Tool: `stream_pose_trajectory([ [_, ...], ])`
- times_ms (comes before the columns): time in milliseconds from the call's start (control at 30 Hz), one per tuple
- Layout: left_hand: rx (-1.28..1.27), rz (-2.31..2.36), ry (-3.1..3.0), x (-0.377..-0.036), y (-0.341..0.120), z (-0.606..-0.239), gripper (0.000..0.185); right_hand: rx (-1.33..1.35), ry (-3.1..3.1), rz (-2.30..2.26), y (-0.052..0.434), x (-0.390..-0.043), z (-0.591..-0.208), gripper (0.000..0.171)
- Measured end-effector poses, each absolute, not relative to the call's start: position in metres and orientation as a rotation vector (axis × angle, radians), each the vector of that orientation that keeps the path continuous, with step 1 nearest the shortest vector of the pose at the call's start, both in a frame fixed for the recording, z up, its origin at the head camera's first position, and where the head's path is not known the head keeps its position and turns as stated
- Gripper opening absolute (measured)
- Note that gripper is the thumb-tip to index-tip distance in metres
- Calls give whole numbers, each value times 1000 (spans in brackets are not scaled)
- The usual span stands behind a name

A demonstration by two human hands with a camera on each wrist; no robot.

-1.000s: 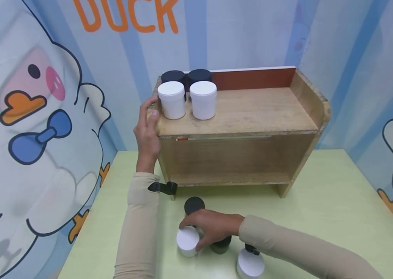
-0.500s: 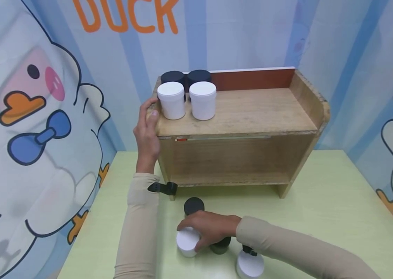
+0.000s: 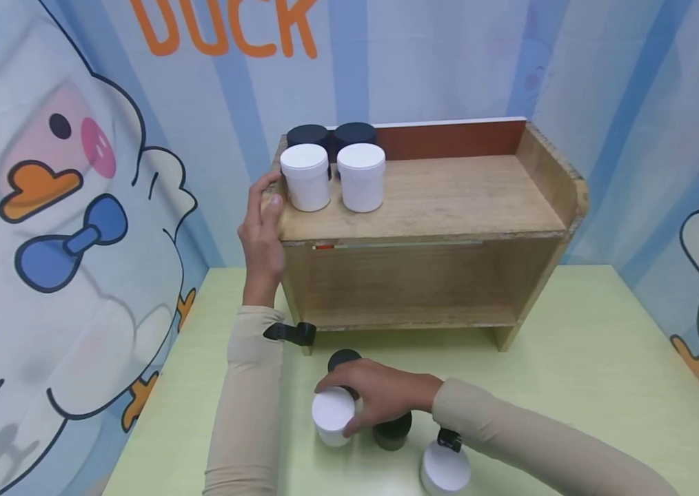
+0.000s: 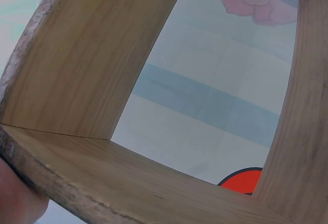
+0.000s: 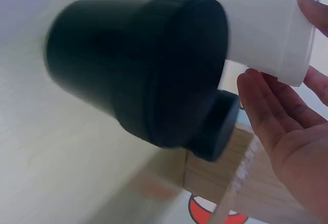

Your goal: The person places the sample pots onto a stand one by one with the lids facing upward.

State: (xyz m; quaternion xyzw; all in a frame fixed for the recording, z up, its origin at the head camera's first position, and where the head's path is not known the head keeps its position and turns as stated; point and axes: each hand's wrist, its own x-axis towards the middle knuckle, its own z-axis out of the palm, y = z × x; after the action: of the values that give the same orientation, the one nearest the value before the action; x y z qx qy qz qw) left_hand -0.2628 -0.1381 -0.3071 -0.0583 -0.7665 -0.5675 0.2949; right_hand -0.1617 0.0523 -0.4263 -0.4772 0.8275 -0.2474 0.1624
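Observation:
My left hand (image 3: 262,241) grips the left side panel of a small wooden shelf (image 3: 449,207); the left wrist view looks into the lower part of the shelf (image 4: 92,60). With thumb and fingers my right hand (image 3: 380,393) holds a white lidded jar (image 3: 333,411) by its upper part, seemingly a little off the table; its base is hidden behind a black jar in the right wrist view. That black jar (image 3: 393,430) stands under the right hand. Another black jar (image 3: 345,358) is just behind the hand, partly covered by it.
On the shelf's top, at the left, stand two white jars (image 3: 362,178) in front of two black jars (image 3: 356,134). One more white jar (image 3: 445,472) is on the pale green table (image 3: 573,399), beneath the right sleeve. A printed curtain (image 3: 449,62) hangs behind.
My right hand and the white jar have risen slightly and shifted a bit toward the shelf. The left hand and the shelf have stayed put.

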Motion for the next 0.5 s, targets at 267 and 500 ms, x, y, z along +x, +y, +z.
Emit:
stream_pose_trajectory([
  [267,-162,-1528,-2046,-265,-138,-309,45,-1278,2219,-1060,72,-166,-409,59],
  [500,-150,-1503,-2047,-265,-139,-309,46,-1211,2127,-1355,86,-170,-395,60],
])
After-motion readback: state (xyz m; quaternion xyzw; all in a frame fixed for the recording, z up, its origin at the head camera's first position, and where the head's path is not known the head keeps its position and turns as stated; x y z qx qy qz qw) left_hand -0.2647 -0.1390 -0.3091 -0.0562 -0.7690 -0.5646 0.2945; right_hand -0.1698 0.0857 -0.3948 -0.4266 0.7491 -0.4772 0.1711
